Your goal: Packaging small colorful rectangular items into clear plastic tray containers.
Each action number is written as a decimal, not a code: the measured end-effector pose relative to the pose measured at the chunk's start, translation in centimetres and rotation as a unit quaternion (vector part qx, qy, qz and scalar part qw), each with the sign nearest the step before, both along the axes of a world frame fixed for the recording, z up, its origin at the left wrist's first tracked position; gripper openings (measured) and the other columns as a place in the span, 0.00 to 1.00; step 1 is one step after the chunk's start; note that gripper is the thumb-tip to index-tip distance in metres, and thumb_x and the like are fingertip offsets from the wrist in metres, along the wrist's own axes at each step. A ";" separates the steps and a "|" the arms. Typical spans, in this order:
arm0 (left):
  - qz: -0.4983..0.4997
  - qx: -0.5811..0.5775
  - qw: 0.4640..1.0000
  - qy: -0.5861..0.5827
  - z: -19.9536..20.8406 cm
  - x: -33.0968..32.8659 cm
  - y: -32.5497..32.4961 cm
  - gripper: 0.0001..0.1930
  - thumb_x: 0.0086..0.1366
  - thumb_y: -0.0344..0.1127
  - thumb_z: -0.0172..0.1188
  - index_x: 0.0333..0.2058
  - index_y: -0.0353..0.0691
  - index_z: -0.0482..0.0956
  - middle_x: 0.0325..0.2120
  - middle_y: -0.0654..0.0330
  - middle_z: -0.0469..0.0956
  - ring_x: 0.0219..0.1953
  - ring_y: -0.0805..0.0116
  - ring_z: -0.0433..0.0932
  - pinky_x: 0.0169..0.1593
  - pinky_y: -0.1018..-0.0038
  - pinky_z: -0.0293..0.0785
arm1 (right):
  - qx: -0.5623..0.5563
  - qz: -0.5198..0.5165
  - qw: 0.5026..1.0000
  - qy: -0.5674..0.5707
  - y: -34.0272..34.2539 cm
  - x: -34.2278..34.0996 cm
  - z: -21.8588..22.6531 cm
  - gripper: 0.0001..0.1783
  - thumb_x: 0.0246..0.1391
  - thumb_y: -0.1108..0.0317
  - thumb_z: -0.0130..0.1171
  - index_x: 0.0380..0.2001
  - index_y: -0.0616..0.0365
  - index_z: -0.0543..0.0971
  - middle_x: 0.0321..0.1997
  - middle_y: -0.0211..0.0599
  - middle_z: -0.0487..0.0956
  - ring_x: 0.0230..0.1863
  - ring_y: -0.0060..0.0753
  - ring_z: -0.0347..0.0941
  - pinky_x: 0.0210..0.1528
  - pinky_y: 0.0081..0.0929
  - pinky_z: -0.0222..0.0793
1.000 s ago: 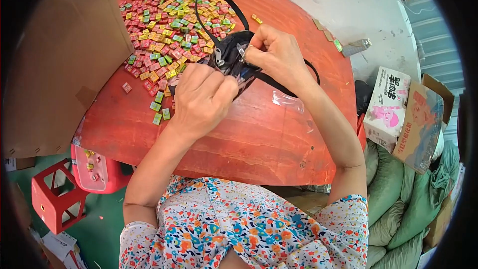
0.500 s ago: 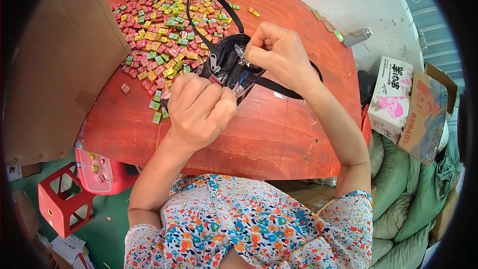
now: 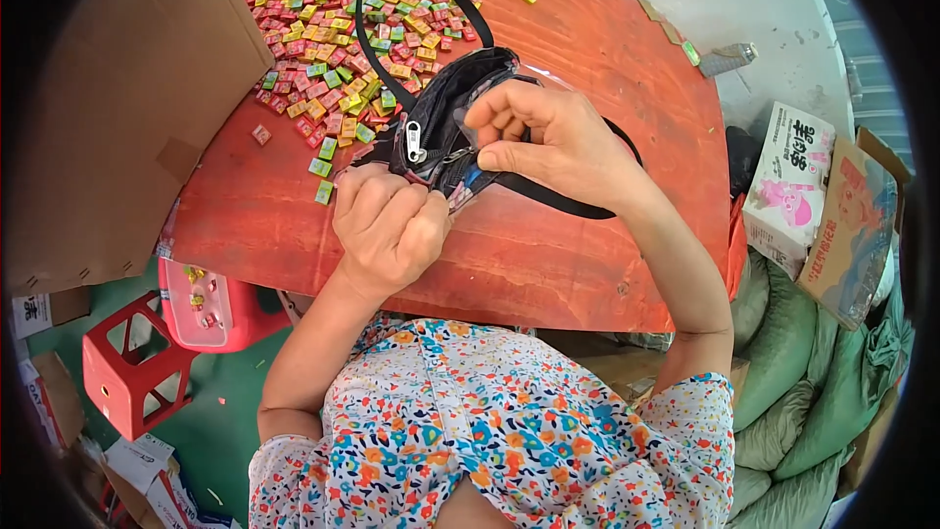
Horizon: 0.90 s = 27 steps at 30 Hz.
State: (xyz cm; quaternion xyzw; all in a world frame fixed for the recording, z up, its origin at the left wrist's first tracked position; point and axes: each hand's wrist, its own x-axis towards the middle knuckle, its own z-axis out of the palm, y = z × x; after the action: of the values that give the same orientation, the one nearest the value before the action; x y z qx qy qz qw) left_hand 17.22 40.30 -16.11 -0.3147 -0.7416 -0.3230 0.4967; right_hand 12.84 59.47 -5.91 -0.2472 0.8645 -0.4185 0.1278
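A small black bag (image 3: 431, 103) with loop straps and a pale zip pull (image 3: 414, 141) lies unzipped on the red table. My left hand (image 3: 387, 225) is closed on its near edge, knuckles up. Over the bag's mouth, my right hand (image 3: 563, 142) has its fingers curled in and its thumb low by the opening. A clear, plastic-like bit shows near those fingertips, but what they hold cannot be made out. Inside the bag a blue item (image 3: 477, 176) shows in part; the other contents are hidden.
Many small red, yellow and green wrapped pieces (image 3: 333, 59) are spread over the red table (image 3: 548, 274). A large cardboard box (image 3: 108, 118) stands at left, above a red stool (image 3: 122, 362) and a pink tub (image 3: 206, 309). Cartons (image 3: 788, 186) and green sacks (image 3: 783, 333) are at right.
My right hand has lowered toward the bag's mouth, and its thumb has moved down. The bag's opening has turned more into view. My left hand keeps its grip; the whole view has shifted slightly.
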 end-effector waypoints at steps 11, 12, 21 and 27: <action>-0.024 -0.003 1.000 0.004 -1.3 1.1 -0.8 0.16 0.44 0.27 0.65 0.33 0.42 0.72 0.23 0.66 0.71 0.26 0.67 0.70 0.35 0.68 0.67 | 0.052 0.017 0.992 0.111 0.5 -0.2 -0.6 0.08 0.53 0.70 0.61 0.36 0.60 0.79 0.34 0.31 0.80 0.33 0.25 0.75 0.36 0.24 0.70; -0.026 -0.003 1.000 0.002 -1.2 1.1 -0.9 0.16 0.44 0.27 0.65 0.33 0.42 0.72 0.23 0.66 0.71 0.26 0.67 0.70 0.35 0.68 0.67 | 0.052 0.016 0.993 0.109 0.3 0.0 -0.8 0.08 0.53 0.70 0.61 0.36 0.60 0.79 0.34 0.31 0.80 0.33 0.25 0.75 0.36 0.24 0.70; -0.034 -0.008 0.999 -0.004 -1.2 1.7 -0.5 0.13 0.46 0.30 0.63 0.33 0.42 0.72 0.24 0.66 0.72 0.27 0.68 0.70 0.35 0.69 0.67 | 0.129 0.095 0.969 0.188 0.0 1.0 -1.1 0.08 0.48 0.68 0.62 0.31 0.60 0.78 0.32 0.35 0.78 0.35 0.39 0.75 0.36 0.31 0.71; -0.056 -0.028 0.998 0.001 -1.6 2.0 -0.7 0.11 0.48 0.31 0.60 0.32 0.43 0.73 0.24 0.66 0.72 0.27 0.69 0.70 0.35 0.69 0.67 | 0.094 0.071 0.979 0.168 -0.3 1.7 -2.6 0.06 0.45 0.71 0.60 0.24 0.59 0.73 0.25 0.34 0.74 0.29 0.39 0.71 0.30 0.31 0.66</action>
State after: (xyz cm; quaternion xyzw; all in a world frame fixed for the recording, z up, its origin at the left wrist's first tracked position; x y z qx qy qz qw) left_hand 19.17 39.65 -17.76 -0.3698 -0.7306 -0.3294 0.4700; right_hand 14.54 59.21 -8.56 -0.3612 0.8895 -0.2779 0.0326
